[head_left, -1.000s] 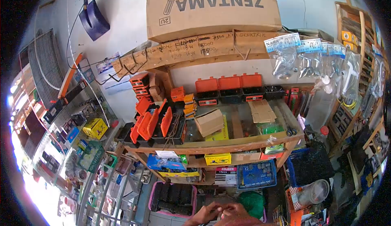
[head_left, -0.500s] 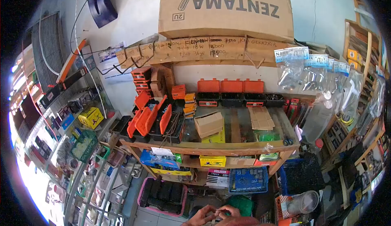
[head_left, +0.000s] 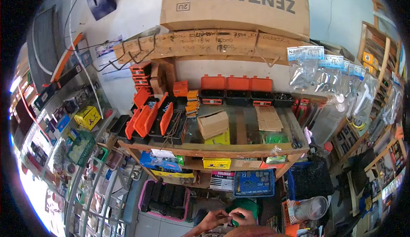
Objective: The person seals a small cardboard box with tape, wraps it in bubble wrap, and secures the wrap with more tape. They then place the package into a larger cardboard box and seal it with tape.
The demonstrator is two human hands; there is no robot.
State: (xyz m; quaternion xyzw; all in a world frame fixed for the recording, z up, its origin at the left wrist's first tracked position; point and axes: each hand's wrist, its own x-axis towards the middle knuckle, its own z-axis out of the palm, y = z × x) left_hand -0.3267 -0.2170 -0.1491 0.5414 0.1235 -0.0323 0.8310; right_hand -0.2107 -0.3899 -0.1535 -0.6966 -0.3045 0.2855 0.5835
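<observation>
At the bottom centre, my left hand [head_left: 213,219] and my right hand [head_left: 242,215] are held close together, their fingertips nearly meeting. The fingers of both are bent in a pinch. Whatever they hold is too small to make out. Just behind them lies a green object [head_left: 247,203]. The pink-rimmed crate [head_left: 187,203] with dark contents stands on the floor to the left of my hands. Beyond them, a blue tray [head_left: 254,183] and a white and pink box [head_left: 221,181] rest on the low shelf.
A glass-topped wooden workbench [head_left: 213,151] carries open orange and black toolboxes [head_left: 147,119], a small cardboard box [head_left: 213,124] and scissors [head_left: 297,145]. Glass shelving full of goods lines the left. A blue crate [head_left: 308,181] and a clear tub [head_left: 317,208] stand at the right.
The view has shifted, so the bench and boxes appear slightly lower left and higher. My hands sit a little higher in the frame, still together with fingers bent.
</observation>
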